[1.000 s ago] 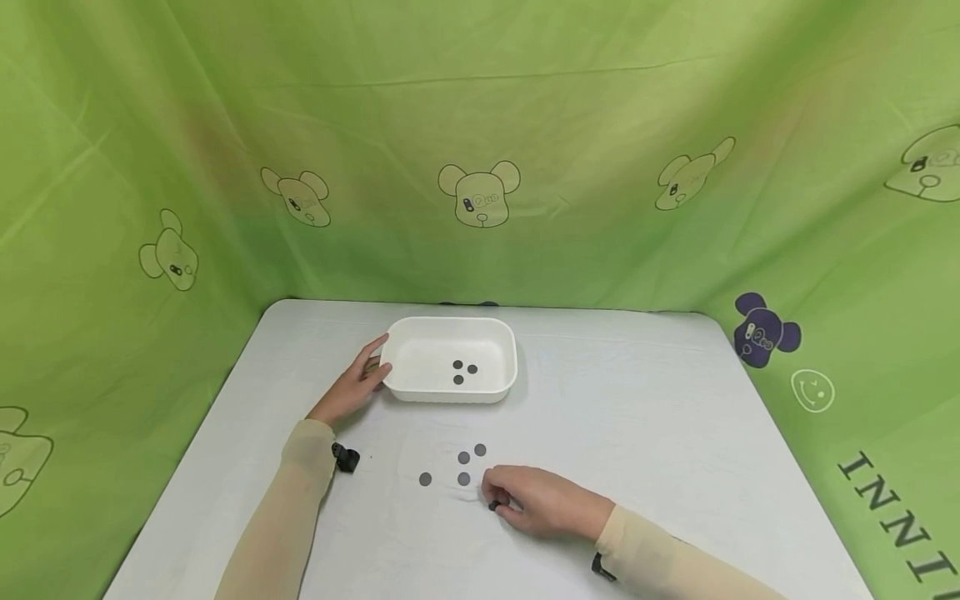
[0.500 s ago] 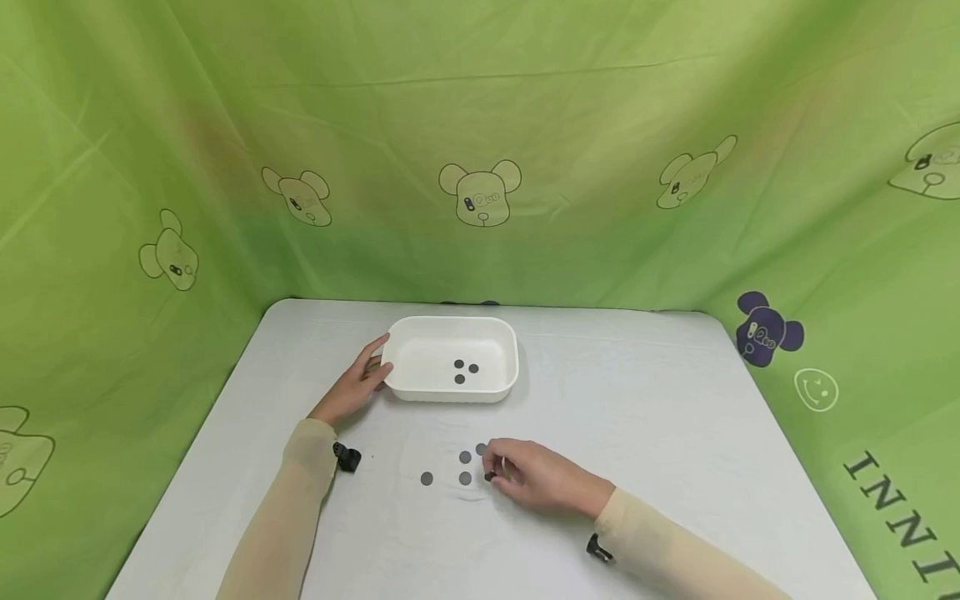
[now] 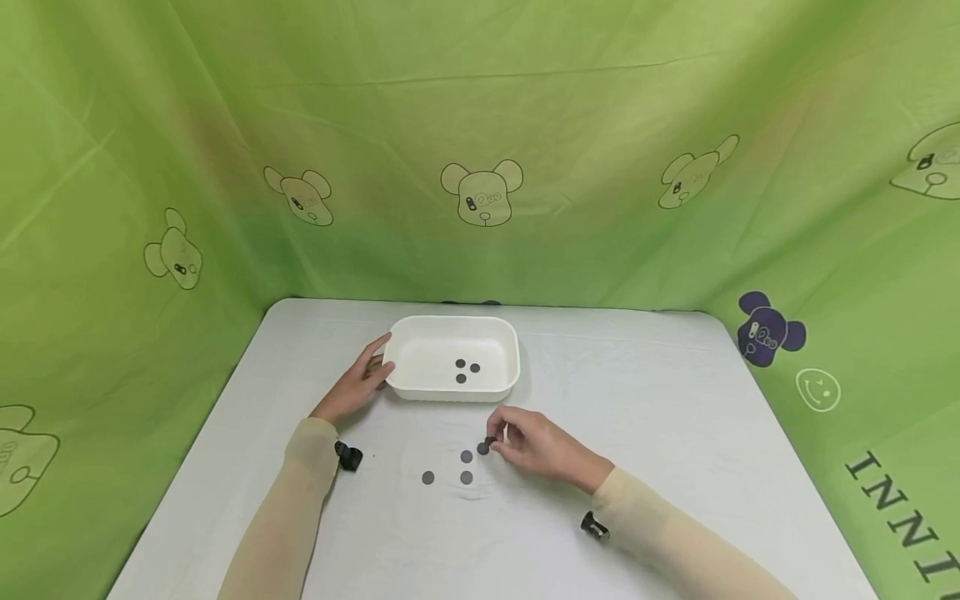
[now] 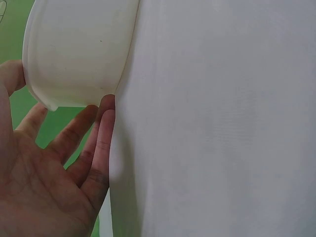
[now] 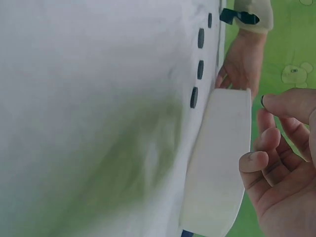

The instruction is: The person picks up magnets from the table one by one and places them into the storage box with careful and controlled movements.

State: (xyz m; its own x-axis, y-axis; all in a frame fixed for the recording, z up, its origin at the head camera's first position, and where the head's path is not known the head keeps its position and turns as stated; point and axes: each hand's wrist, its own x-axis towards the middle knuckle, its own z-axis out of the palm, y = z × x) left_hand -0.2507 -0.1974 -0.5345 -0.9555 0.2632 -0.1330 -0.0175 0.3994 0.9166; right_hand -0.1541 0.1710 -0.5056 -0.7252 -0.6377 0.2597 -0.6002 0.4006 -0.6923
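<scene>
My left hand [image 3: 354, 390] holds the left end of a white rectangular tub [image 3: 450, 393], with thumb and index finger at its rim. In the left wrist view the other fingers lie against the tub's end wall [image 4: 81, 49]. Three small dark round discs [image 3: 461, 378] lie inside the tub. My right hand [image 3: 543, 443], in front of the tub, pinches another dark disc [image 3: 491, 440] between thumb and fingers. Only a dark edge of that disc [image 5: 262, 101] shows in the right wrist view. Just beneath the fingertips a loose disc [image 3: 483, 449] lies on the table.
More loose dark discs [image 3: 467, 477] lie on the white-covered table [image 3: 637, 392], left of my right hand. Each sleeve has a black wrist device [image 3: 348, 456] strapped to it. Green cloth [image 3: 480, 100] with bear prints hangs behind the table and along both sides.
My right hand has moved away from me, toward the tub, carrying the pinched disc up to the loose one nearest the tub. The left hand and tub stay in place.
</scene>
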